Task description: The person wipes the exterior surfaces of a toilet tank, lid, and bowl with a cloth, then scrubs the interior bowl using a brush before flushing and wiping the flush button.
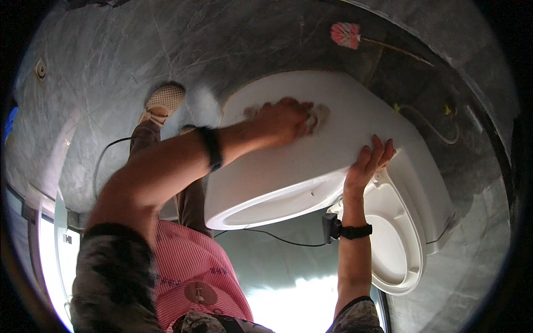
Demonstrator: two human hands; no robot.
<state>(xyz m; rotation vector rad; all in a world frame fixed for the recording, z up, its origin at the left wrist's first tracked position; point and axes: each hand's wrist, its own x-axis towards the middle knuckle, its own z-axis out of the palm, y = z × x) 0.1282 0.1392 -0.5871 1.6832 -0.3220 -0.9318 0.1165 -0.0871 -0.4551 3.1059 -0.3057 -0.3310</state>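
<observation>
A white ceramic toilet [354, 104] fills the middle of the view, its side wall towards me and its bowl opening low in the picture. My left hand [283, 120] is pressed to that side wall, fingers bent around a pale cloth [320, 118]. Motion blurs both the hand and the cloth. My right hand [368, 160] rests on the toilet near the seat hinge, fingers spread, holding nothing. The seat and lid [397, 249] are tilted up away from the bowl, beside my right forearm.
A pink-and-white toilet brush [345, 35] lies on the grey marbled floor [112, 50]. A thin hose [447, 139] runs behind the toilet. My shoe [165, 100] is near a floor drain [41, 70]. A black cable [287, 241] hangs from a device on my right wrist.
</observation>
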